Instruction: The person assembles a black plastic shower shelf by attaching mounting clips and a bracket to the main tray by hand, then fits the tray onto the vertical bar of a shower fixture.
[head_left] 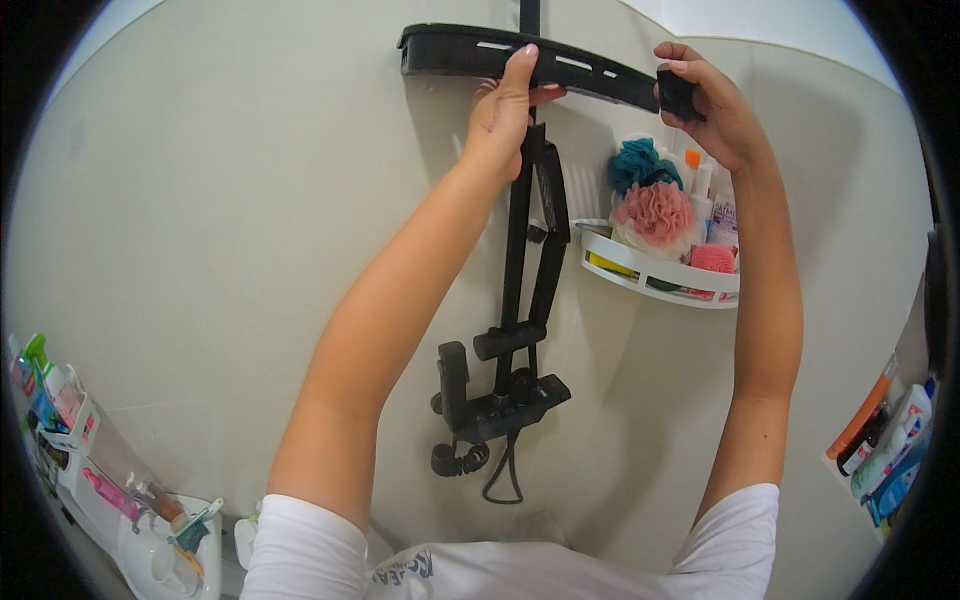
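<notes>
A flat black overhead shower head [450,52] hangs near the top, on a black riser column [520,250] fixed to a beige wall. My left hand [505,110] grips the shower head's middle from below, thumb over its front edge. My right hand [705,105] is closed around a small black piece [677,95] at the shower head's right end. Below them, the black mixer unit [500,400] with knobs and a coiled hose sits on the column.
A white corner shelf [650,275] on the right holds teal and pink bath sponges and several bottles. More bottles stand at the right edge [885,440]. At lower left is a white rack [75,430] with toiletries and a toothbrush cup [165,545].
</notes>
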